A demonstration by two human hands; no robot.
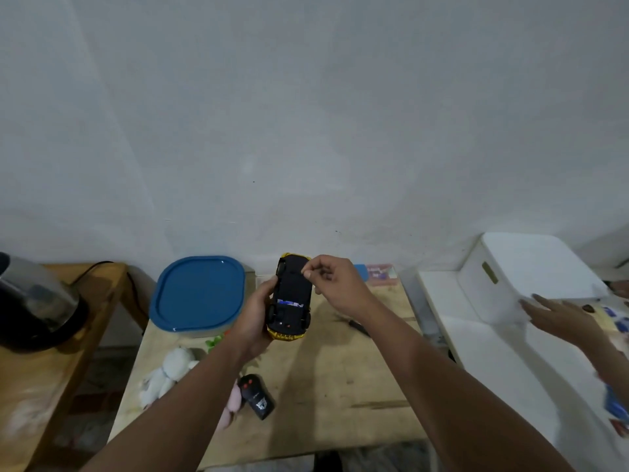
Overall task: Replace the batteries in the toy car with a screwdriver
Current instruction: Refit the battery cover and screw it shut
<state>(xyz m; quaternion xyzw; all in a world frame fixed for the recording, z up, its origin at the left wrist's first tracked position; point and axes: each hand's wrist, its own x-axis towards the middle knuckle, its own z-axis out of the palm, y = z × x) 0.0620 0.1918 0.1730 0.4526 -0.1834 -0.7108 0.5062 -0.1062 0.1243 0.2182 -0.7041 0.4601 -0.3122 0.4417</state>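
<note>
Holding toy car (290, 298) belly-up in left hand (253, 318), long axis pointing away; right hand (335, 284) fingers (308, 274) pinched at far end, contents unclear. Screwdriver (357, 327) on counter (340, 386), nearer right hand.

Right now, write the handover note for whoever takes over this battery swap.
Left hand grips the toy car, held upside down above the wooden table, black underside up.
Right hand has fingertips pinched at the far end of the underside; whether it holds a screw or part is too small to tell.
Screwdriver lies on the table right of the car, untouched.
Remote control lies near the front edge.
Done: car picked up and flipped.
Left: cannot tell whether the battery cover is off; no batteries in view.
</note>
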